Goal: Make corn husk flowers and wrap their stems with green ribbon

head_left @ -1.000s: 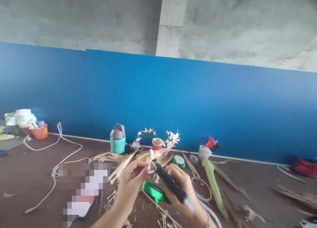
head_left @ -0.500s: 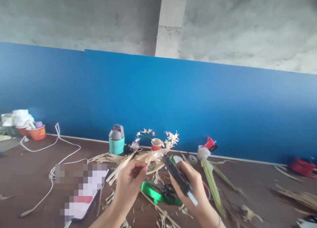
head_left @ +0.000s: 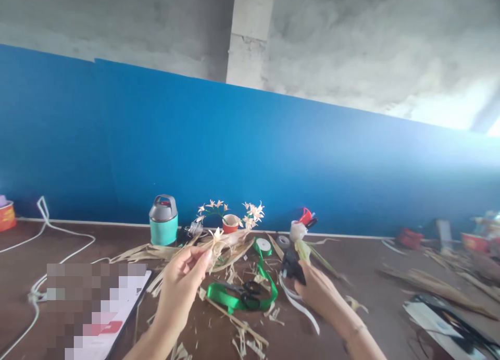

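Note:
My left hand (head_left: 185, 274) is closed in a pinch on a small pale husk flower (head_left: 217, 236), whose petals stick up above the fingertips. Off to the right, my right hand (head_left: 318, 287) grips a black glue gun (head_left: 291, 266), slightly blurred and low over the table. Between the hands lie a loop of green ribbon (head_left: 222, 296) and dark-handled scissors (head_left: 250, 292). Behind them stands a red and white paper cup (head_left: 230, 224) with a spray of similar flowers (head_left: 253, 214) rising beside it.
Husk strips (head_left: 148, 253) and scraps litter the brown table (head_left: 332, 339). A teal flask (head_left: 164, 227) stands at the back left, near a white cable (head_left: 78, 256). A ribbon spool (head_left: 263, 246) and a tape roll (head_left: 283, 240) sit behind. A blue partition (head_left: 250, 151) closes off the back.
My view has turned right. My right hand has moved right and down with the glue gun, away from my left hand. The flower in my left hand now shows clearly.

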Motion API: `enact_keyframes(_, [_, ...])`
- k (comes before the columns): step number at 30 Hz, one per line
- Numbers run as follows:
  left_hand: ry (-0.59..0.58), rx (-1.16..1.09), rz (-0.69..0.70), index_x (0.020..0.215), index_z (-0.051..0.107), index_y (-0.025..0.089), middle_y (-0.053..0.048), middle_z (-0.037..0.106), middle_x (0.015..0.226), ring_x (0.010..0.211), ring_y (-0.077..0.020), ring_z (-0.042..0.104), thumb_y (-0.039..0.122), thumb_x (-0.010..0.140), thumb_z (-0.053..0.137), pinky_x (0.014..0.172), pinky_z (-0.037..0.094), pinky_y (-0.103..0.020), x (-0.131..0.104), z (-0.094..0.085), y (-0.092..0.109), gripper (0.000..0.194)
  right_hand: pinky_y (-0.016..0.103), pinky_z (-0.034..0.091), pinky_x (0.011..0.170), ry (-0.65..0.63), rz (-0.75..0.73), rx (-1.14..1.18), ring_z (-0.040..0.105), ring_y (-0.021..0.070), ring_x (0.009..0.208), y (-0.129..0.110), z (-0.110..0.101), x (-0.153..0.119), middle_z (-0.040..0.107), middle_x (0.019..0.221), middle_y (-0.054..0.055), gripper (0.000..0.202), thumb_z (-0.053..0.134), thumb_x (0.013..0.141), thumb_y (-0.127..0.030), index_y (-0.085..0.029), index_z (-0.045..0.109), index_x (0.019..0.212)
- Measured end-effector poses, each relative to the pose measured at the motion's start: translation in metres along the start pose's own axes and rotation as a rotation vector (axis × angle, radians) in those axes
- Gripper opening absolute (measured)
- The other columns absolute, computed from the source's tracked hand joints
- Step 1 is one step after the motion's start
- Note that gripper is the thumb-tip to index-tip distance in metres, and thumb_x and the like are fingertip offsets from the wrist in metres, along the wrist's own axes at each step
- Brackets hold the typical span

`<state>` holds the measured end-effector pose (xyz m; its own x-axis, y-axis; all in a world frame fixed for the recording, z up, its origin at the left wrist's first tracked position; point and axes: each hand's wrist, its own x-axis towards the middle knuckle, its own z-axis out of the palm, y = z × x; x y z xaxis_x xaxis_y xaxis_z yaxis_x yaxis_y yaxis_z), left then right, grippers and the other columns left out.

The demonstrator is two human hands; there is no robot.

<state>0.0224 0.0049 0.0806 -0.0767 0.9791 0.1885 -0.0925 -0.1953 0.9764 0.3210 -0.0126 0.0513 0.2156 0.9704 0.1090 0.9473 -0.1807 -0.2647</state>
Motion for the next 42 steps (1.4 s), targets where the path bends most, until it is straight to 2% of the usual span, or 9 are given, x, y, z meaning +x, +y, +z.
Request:
enact_keyframes(4, [-0.033, -0.068, -0.004, 0.07, 0.064, 0.016, 0.002, 0.052, 0.056, 0.048, -0.0083, 0.038, 0.041, 0.073, 0.066, 0.043, 0.028, -0.019, 0.0, 0.002, 0.001, 0.025, 0.039, 0.043, 0.081, -0.157, 0.048, -0.271, 0.06, 0.0324, 0.1, 0.009, 0.021, -0.019, 0.065, 0.105, 0.021, 0.042, 0.048, 0.072, -0.005, -0.007, 0.056, 0.113])
enact_keyframes(8, [-0.046, -0.086, -0.018, 0.068, 0.065, 0.016, 0.003, 0.051, 0.054, 0.046, -0.0071, 0.035, 0.039, 0.072, 0.066, 0.041, 0.026, -0.019, 0.0, 0.004, 0.007, 0.023, 0.05, 0.038, 0.084, -0.023, 0.013, -0.364, 0.052, 0.0404, 0.107, -0.024, 0.016, -0.029, 0.062, 0.109, 0.022, 0.035, 0.051, 0.07, -0.005, -0.009, 0.065, 0.102])
enact_keyframes(14, [-0.034, -0.127, -0.049, 0.067, 0.063, 0.017, 0.003, 0.054, 0.057, 0.045, -0.0058, 0.034, 0.04, 0.07, 0.068, 0.041, 0.024, -0.018, 0.0, 0.003, 0.008, 0.024, 0.03, 0.04, 0.085, -0.102, -0.415, 0.155, 0.058, 0.0235, 0.095, -0.098, 0.041, -0.027, 0.067, 0.09, 0.004, 0.024, 0.052, 0.077, -0.011, -0.024, 0.07, 0.086])
enact_keyframes(19, [-0.052, -0.136, -0.074, 0.067, 0.061, 0.017, 0.004, 0.051, 0.055, 0.045, -0.0059, 0.033, 0.04, 0.07, 0.068, 0.042, 0.023, -0.018, 0.001, 0.003, 0.01, 0.025, 0.034, 0.04, 0.085, -0.092, -0.413, 0.405, 0.054, 0.0263, 0.094, -0.124, 0.061, -0.022, 0.064, 0.091, 0.005, 0.013, 0.062, 0.066, -0.008, -0.02, 0.066, 0.072])
enact_keyframes(21, [-0.087, -0.149, -0.102, 0.069, 0.06, 0.017, 0.006, 0.047, 0.05, 0.043, -0.006, 0.03, 0.041, 0.072, 0.067, 0.041, 0.019, -0.019, 0.002, 0.003, 0.011, 0.025, 0.032, 0.042, 0.078, -0.13, -0.401, 0.489, 0.056, 0.0232, 0.084, -0.124, 0.048, -0.018, 0.063, 0.079, 0.004, 0.012, 0.058, 0.069, -0.009, -0.019, 0.062, 0.064])
enact_keyframes(23, [-0.177, -0.166, -0.131, 0.068, 0.058, 0.018, 0.006, 0.049, 0.049, 0.041, -0.0061, 0.029, 0.041, 0.073, 0.065, 0.041, 0.017, -0.019, 0.003, 0.002, 0.011, 0.025, 0.028, 0.042, 0.06, -0.35, -0.346, 0.71, 0.056, 0.0193, 0.064, -0.122, 0.028, -0.014, 0.06, 0.064, 0.001, 0.009, 0.061, 0.072, -0.02, -0.017, 0.061, 0.064])
enact_keyframes(28, [-0.452, -0.28, -0.38, 0.063, 0.053, 0.018, 0.001, 0.057, 0.061, 0.044, -0.0063, 0.041, 0.031, 0.071, 0.069, 0.041, 0.013, -0.021, 0.005, 0.0, 0.004, 0.022, 0.021, 0.033, 0.046, -0.632, -0.395, 1.106, 0.045, 0.0091, 0.047, -0.115, -0.007, -0.007, 0.06, 0.061, -0.002, 0.021, 0.063, 0.075, -0.038, -0.017, 0.059, 0.076])
enact_keyframes(37, [-0.459, -0.437, -0.528, 0.065, 0.058, 0.017, 0.005, 0.049, 0.059, 0.037, -0.0013, 0.033, 0.027, 0.061, 0.076, 0.041, 0.009, -0.022, 0.011, -0.008, 0.0, 0.021, 0.019, 0.031, 0.047, -0.395, -0.303, 1.077, 0.043, 0.0079, 0.048, -0.088, -0.034, 0.001, 0.053, 0.053, -0.004, 0.017, 0.062, 0.076, -0.033, -0.016, 0.059, 0.074])
enact_keyframes(42, [-0.43, -0.432, -0.507, 0.065, 0.057, 0.017, 0.007, 0.049, 0.058, 0.035, -0.0005, 0.034, 0.029, 0.057, 0.079, 0.037, 0.008, -0.02, 0.013, -0.009, 0.004, 0.026, 0.02, 0.034, 0.045, -0.396, -0.278, 0.941, 0.044, 0.0079, 0.043, -0.062, -0.033, 0.005, 0.055, 0.049, -0.004, 0.007, 0.055, 0.07, -0.022, -0.017, 0.058, 0.066])
